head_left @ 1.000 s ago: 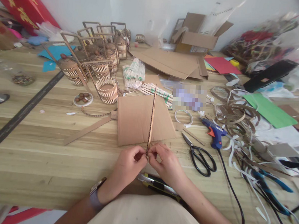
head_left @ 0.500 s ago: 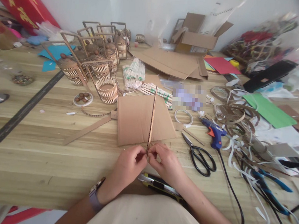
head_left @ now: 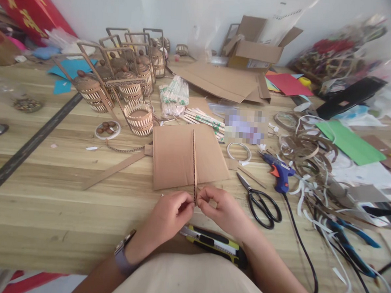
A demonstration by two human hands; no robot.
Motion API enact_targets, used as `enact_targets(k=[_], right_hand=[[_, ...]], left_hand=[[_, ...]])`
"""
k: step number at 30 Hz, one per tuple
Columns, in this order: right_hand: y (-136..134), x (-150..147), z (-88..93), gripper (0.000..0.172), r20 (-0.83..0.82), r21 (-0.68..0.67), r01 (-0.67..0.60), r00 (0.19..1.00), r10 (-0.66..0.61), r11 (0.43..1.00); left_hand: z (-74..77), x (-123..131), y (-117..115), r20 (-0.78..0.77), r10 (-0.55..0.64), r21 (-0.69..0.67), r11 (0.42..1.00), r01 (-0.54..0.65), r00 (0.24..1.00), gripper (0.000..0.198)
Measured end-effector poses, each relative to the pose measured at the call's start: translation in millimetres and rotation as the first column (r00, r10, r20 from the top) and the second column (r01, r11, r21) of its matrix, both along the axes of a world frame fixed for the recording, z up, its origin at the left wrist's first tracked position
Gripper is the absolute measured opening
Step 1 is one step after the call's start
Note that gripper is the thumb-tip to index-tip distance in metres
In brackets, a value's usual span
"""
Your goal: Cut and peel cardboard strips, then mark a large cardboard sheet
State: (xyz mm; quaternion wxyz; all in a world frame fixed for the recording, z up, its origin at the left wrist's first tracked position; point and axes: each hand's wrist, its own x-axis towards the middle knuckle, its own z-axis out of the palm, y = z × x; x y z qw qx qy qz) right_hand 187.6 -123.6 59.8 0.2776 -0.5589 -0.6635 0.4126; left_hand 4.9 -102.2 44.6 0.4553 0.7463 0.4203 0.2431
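Pinching the near end of a thin cardboard strip (head_left: pixel 194 164), your left hand (head_left: pixel 170 213) and right hand (head_left: pixel 223 209) meet fingertip to fingertip, both clenched on it. The strip stands on edge and runs away from you across a flat cardboard sheet (head_left: pixel 175 158) lying on the wooden table (head_left: pixel 48 200). A yellow-and-black utility knife (head_left: pixel 213 243) lies just below your wrists, near the table's edge. Black-handled scissors (head_left: pixel 261 204) rest near your right hand, with a blue glue gun (head_left: pixel 279 170) just beyond them. A round slatted basket (head_left: pixel 139 118) stands past the sheet's far left corner.
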Motion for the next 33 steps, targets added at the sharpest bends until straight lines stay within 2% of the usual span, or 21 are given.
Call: enact_targets(k=[3,6,8,10,15,20,23,27,33], right_hand=[[-0.9,-1.9,-3.1,0.01,0.001,0.151,0.051,0.999,-0.052,0.987],[-1.8,-3.0,-8.2,0.004,0.074,0.391,0.013,0.996,-0.045,0.92],[-2.2,-3.3,-11.1,0.006,0.108,0.513,-0.012,0.993,-0.05,0.859],[-2.8,-4.0,-12.9,0.005,0.111,0.572,-0.016,0.992,-0.058,0.82],[-5.3,-7.9,-14.3,0.01,0.089,0.613,0.015,0.992,-0.088,0.79],[-5.3,-9.7,-16.1,0.014,0.1,0.626,0.028,0.988,-0.116,0.779],[-4.3,-8.8,-14.9,0.013,0.134,0.641,-0.02,0.987,-0.087,0.768],[-3.6,-5.9,-12.1,0.014,0.156,0.644,-0.101,0.988,-0.002,0.759],[-2.6,-3.4,-10.0,0.016,0.163,0.625,-0.15,0.985,0.06,0.766]], left_hand=[[1.3,0.0,0.9,0.062,0.07,-0.145,0.988,-0.06,0.996,0.018],[2.6,-0.3,1.5,0.124,0.102,-0.267,0.962,-0.066,0.987,0.023],[2.9,-0.4,1.8,0.14,0.106,-0.279,0.958,-0.063,0.985,0.024],[2.4,-0.3,1.6,0.13,0.102,-0.228,0.971,-0.07,0.986,0.024],[-0.6,0.5,-1.4,0.065,0.083,-0.005,0.997,-0.083,0.994,0.02],[0.8,0.8,-4.0,0.059,0.031,0.131,0.991,-0.039,0.998,0.016],[3.6,-0.6,-2.0,0.082,-0.005,0.196,0.98,-0.011,0.997,0.016],[7.1,-3.7,2.0,0.134,-0.058,0.217,0.976,0.028,0.989,0.015],[13.3,-7.3,3.4,0.159,-0.09,0.154,0.986,0.066,0.983,0.015]])
